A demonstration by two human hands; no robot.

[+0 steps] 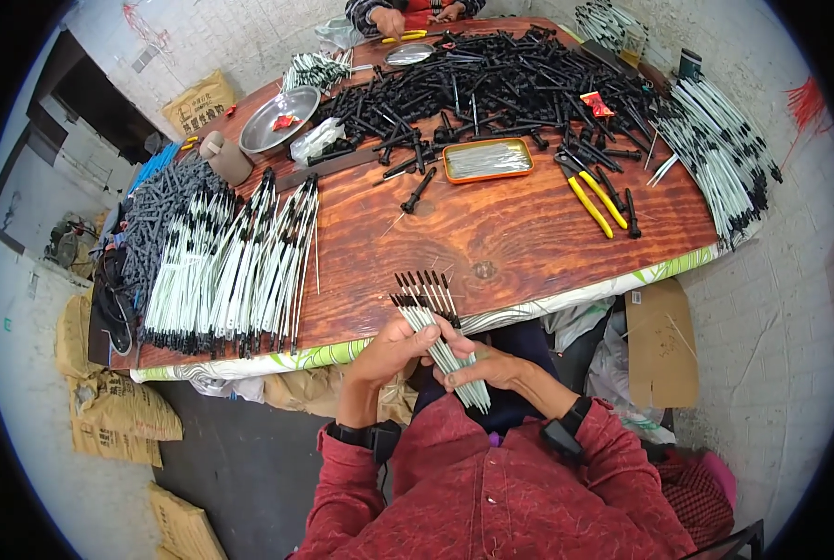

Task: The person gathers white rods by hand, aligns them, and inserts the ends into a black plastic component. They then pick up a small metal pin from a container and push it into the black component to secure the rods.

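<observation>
Over my lap at the table's near edge, both hands grip one bundle of thin pale rods with black tips (474, 396). My left hand (391, 353) wraps it from the left, thumb lying across the rods just below the dark ends. Lower down, my right hand (491, 368) closes round the bundle from the right. The black tips fan out above my fingers, several standing in a row; the pale ends slant down toward my shirt. Some of the fingers are hidden behind the rods. Large stacks of similar rods (235, 271) lie on the table to the left.
A heap of black plastic parts (491, 79) covers the far table. Nearer are an orange-rimmed tin (488, 172) of thin metal pins and yellow-handled pliers (589, 194). A metal bowl (272, 126) stands far left; more rods (715, 154) lie right. Across sits another person (415, 14).
</observation>
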